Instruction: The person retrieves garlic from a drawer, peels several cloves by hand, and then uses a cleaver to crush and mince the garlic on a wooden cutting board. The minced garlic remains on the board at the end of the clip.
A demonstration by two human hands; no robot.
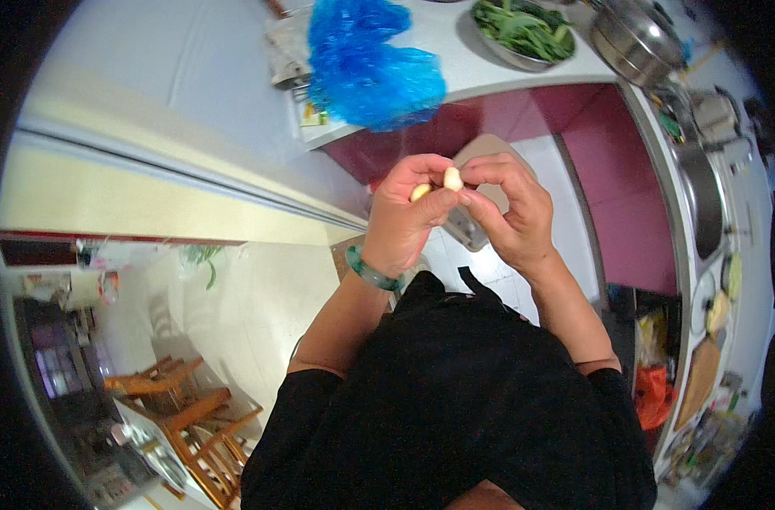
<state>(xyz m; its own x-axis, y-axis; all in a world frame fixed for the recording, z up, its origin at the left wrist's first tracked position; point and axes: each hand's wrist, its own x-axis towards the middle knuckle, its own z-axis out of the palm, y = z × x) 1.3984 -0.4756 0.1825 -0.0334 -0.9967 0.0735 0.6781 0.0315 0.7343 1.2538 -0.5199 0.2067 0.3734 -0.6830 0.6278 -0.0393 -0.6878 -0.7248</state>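
Between the thumb and index finger of my left hand (402, 221) is a pale peeled-looking garlic clove (453, 178). A second, yellower clove (421, 193) rests in the curled fingers of the same hand. My right hand (519, 212) is closed in a pinch, with its thumb and index fingertips against the right side of the first clove. Whether a bit of skin sits in that pinch is too small to tell. Both hands are raised in front of my body, and a green bangle (373, 270) circles my left wrist.
Below my hands stands a beige bin-like container (489, 151) on the tiled floor. A white counter (460, 81) curves ahead and to the right, bearing a blue plastic bag (375, 72), a bowl of leafy greens (523, 34) and a steel pot (634, 42). Wooden chairs (200, 425) are lower left.
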